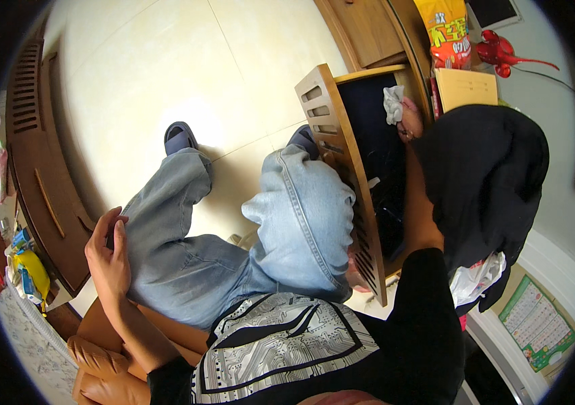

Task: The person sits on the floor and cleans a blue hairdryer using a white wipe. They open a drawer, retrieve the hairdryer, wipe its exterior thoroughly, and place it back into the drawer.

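My right hand (410,120) reaches into an open wooden drawer and holds a crumpled white tissue or wad (393,104). The drawer (350,172) has a slotted wooden front and a dark interior, with a small pale object (374,182) inside near the front. Black cloth (489,177) hangs beside my right forearm and hides part of the cabinet. On the other side, my left hand (110,253) rests by the knee of my jeans, fingers loosely curled, with nothing seen in it.
An orange and yellow snack bag (449,35), a tan envelope or booklet (467,90) and a red shiny object (500,53) lie on the cabinet top. A brown slatted table (44,192) stands at the left. Below is a brown leather seat (110,385).
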Tool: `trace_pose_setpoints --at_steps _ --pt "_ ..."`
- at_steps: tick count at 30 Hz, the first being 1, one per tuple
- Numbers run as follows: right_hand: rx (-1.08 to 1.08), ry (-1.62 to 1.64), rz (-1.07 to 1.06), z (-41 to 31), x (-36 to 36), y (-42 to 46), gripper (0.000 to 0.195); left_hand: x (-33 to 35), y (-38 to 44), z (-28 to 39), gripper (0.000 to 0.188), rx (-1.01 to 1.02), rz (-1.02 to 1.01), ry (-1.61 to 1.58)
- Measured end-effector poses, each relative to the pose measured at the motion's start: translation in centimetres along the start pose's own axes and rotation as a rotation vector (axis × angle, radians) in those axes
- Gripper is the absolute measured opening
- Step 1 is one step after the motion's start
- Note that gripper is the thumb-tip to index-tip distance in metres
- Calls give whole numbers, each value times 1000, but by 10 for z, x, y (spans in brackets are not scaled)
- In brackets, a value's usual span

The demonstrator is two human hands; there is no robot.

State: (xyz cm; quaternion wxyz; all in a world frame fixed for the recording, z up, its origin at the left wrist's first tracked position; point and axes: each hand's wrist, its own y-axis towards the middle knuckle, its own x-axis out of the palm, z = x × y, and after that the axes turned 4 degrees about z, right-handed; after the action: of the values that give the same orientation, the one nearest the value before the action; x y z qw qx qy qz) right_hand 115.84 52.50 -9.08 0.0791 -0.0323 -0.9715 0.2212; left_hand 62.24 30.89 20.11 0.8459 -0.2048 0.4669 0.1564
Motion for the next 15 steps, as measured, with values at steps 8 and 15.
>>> trace_pose_setpoints --at_steps 8,15 --pt "-568 -1476 433 -6 42 -24 39 -1 4 12 26 -3 -24 55" --pt "-633 -1341 448 -10 47 -21 31 1 6 16 26 4 -31 72"
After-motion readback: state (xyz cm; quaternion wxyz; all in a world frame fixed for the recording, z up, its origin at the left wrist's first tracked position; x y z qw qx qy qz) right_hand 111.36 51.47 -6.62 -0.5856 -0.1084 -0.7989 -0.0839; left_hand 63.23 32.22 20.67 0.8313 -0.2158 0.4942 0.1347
